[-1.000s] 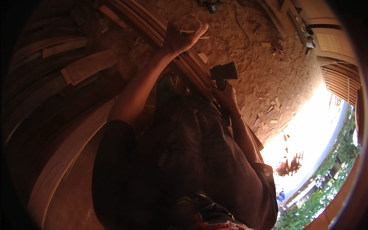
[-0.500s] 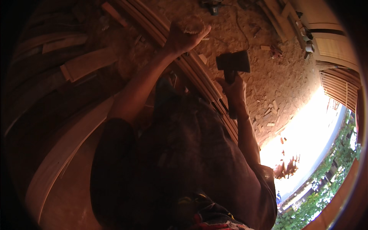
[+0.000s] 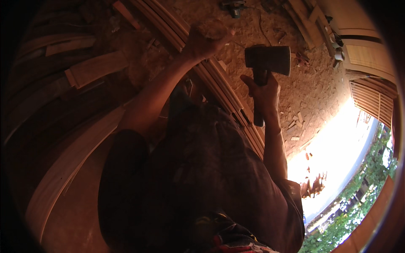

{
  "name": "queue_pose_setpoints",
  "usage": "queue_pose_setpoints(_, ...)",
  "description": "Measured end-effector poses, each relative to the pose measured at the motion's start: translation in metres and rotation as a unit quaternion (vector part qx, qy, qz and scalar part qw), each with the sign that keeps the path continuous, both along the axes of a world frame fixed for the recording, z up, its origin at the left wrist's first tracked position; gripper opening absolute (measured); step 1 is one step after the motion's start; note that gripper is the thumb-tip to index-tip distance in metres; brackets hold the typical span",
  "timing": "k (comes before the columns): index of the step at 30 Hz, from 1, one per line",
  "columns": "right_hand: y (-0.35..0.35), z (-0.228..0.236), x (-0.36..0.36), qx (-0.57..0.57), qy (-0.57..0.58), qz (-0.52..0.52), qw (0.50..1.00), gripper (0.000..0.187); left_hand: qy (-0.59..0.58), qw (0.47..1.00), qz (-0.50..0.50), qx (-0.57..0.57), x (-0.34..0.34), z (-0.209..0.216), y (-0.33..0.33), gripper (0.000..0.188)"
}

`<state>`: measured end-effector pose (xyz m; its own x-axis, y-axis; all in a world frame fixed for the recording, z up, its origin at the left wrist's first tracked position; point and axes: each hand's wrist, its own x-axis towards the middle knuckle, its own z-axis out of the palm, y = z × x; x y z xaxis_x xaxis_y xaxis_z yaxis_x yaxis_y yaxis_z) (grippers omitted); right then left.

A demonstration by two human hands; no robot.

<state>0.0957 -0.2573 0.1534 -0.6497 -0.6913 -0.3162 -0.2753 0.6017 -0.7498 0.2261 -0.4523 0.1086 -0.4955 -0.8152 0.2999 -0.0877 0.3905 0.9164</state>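
My right hand [image 3: 266,95] is wrapped round the handle of a hatchet [image 3: 272,60]. The broad dark head points up and away from me, its cutting edge toward the right. My left hand [image 3: 200,48] is closed round an upright piece of wood, with the thumb sticking out to the right. Only the rough, rounded top of the wood piece [image 3: 212,28] shows; its lower part is hidden by the hand. Below the left hand, long wooden strips [image 3: 219,86] run from the far left toward my right side. The hatchet is apart from the wood piece.
Wood chips [image 3: 297,120] and shavings cover the brown ground. Boards [image 3: 99,67] lie at the left, and a long curved-looking plank [image 3: 76,162] runs nearer me. A dark power tool [image 3: 235,9] with a cord lies far ahead. Wooden panels [image 3: 367,57] stand at the right.
My right hand has raised the hatchet and moved it a little right, away from the wood piece. My left hand has stayed nearly in place, still gripping the wood.
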Motion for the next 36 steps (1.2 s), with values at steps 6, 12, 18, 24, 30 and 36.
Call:
queue_pose_setpoints(6,-0.017,0.025,-0.008,-0.088,0.086,0.056,0.991,0.046,0.022,0.999,-0.022,-0.019,0.002,-0.001,0.002,0.021)
queue_pose_setpoints(12,-0.035,0.068,-0.005,-0.116,0.155,0.096,0.976,0.037,-0.068,0.991,-0.059,-0.103,0.010,-0.014,0.001,0.018)
queue_pose_setpoints(18,-0.050,0.074,0.019,-0.327,0.241,0.169,0.898,0.019,-0.071,0.968,-0.041,-0.238,0.014,-0.002,0.014,0.017)
queue_pose_setpoints(24,-0.031,0.025,0.001,-0.139,0.259,0.282,0.913,0.023,0.059,0.998,-0.036,0.005,0.015,-0.031,0.023,0.016)
queue_pose_setpoints(30,-0.032,0.086,0.022,-0.160,0.168,0.169,0.958,0.021,-0.124,0.931,0.040,-0.342,0.016,-0.042,-0.008,0.013)
queue_pose_setpoints(36,-0.042,0.051,0.026,0.039,0.250,0.279,0.926,0.014,-0.036,0.982,-0.005,-0.184,0.010,-0.032,0.017,0.014)
